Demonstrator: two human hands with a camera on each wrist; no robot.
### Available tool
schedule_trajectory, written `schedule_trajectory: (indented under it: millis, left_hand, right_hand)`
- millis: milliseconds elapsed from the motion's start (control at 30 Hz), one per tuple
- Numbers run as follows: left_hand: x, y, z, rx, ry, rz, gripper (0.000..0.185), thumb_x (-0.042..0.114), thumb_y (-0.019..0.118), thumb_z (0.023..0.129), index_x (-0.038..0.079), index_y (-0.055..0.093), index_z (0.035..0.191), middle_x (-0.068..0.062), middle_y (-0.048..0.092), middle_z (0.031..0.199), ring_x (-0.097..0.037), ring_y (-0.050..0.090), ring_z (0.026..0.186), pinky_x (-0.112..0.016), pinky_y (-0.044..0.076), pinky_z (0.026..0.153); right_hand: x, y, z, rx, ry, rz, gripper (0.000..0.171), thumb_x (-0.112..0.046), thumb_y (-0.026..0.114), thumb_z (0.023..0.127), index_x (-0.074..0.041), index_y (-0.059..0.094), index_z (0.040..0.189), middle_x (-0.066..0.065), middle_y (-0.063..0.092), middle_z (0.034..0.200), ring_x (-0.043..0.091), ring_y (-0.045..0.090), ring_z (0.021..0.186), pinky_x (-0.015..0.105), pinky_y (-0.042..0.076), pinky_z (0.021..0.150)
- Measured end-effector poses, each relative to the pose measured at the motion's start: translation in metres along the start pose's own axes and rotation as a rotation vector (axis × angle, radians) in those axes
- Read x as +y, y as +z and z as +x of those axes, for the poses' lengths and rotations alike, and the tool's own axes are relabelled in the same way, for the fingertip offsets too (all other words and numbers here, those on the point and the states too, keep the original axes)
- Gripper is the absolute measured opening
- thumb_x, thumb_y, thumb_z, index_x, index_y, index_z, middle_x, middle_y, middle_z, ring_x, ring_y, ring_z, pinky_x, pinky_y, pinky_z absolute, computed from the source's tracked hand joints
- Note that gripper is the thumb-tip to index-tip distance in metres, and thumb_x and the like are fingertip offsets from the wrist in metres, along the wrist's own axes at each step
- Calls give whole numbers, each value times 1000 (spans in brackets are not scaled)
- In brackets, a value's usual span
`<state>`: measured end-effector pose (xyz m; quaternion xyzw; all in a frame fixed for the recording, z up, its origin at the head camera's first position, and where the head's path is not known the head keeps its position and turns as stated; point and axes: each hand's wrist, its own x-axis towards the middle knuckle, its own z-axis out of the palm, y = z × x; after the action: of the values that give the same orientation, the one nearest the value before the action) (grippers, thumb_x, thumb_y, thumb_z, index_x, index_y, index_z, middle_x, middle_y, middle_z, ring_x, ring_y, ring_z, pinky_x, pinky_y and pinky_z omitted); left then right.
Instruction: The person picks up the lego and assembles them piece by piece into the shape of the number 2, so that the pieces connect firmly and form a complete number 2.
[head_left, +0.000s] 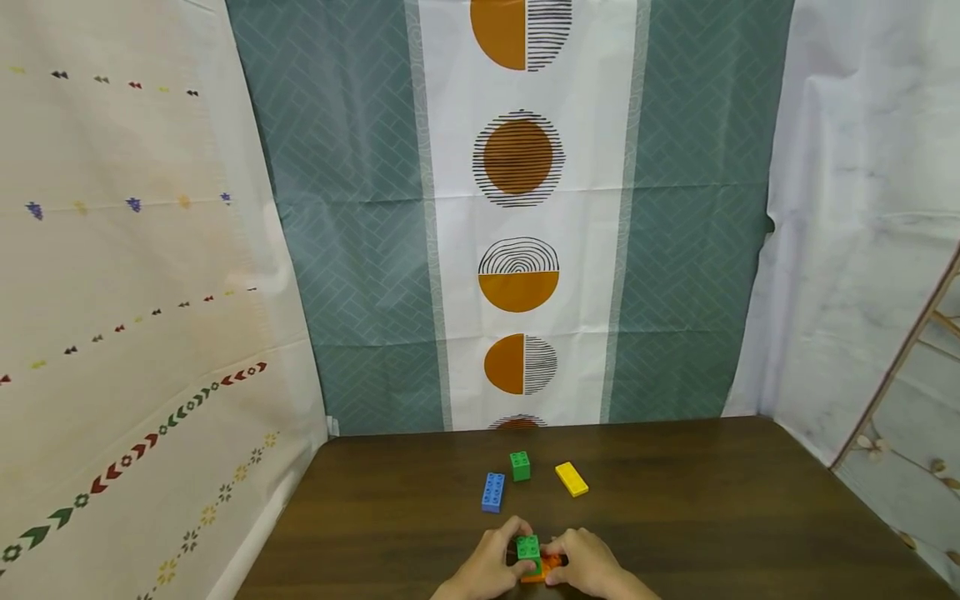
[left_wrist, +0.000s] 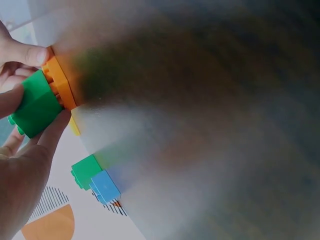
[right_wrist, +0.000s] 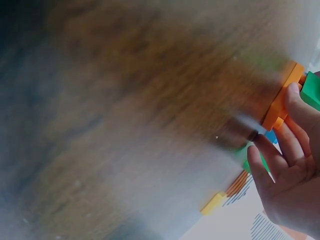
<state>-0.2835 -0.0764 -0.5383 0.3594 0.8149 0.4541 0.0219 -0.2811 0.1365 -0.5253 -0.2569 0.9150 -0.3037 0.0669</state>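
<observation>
Left hand (head_left: 489, 567) pinches the near green block (head_left: 528, 547), right hand (head_left: 591, 564) grips the orange plate (left_wrist: 62, 84); lopsided pressure could tilt the block!

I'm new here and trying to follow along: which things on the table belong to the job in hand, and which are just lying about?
Part of the job:
held green block, gripped by the left hand
orange block, gripped by the right hand

Apparently just lying about, untouched:
blue block
second green block
yellow block

Left hand (head_left: 491, 563), right hand (head_left: 588, 562), pinching (both bare)
</observation>
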Motion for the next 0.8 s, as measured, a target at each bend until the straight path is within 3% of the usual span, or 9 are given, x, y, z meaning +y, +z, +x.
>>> schedule_trajectory:
  millis: [267, 467, 667, 800]
  left_hand:
    - [-1, 1, -2, -2, 15, 10, 27, 9, 69, 89, 7, 53, 110, -12, 72, 97, 5, 58, 84, -17, 50, 74]
    - [2, 0, 1, -5, 50, 147, 28, 12, 71, 88, 8, 53, 111, -6, 71, 96, 4, 57, 85, -17, 50, 75]
    - [6, 0, 5, -45, -40, 181, 28, 17, 72, 88, 3, 63, 111, -6, 72, 103, 5, 59, 88, -16, 51, 76]
    - [8, 1, 4, -36, -74, 243, 30, 17, 75, 86, 2, 66, 109, -6, 72, 105, 3, 61, 91, -17, 51, 77]
  right_hand:
    - [0, 4, 0, 16, 17, 3, 38, -24, 83, 73, -7, 76, 106, 20, 71, 111, 40, 67, 101, 55, 53, 84]
    - [1, 0, 0, 36, 8, 18, 36, -22, 84, 72, -7, 77, 104, 17, 74, 106, 36, 69, 96, 48, 56, 77]
    - [2, -3, 0, 32, 2, 26, 34, -21, 85, 72, -9, 78, 103, 10, 76, 101, 29, 71, 90, 41, 57, 72]
    - [2, -1, 1, 43, -11, -5, 33, -22, 85, 72, -11, 78, 102, 7, 77, 100, 26, 71, 88, 36, 57, 69]
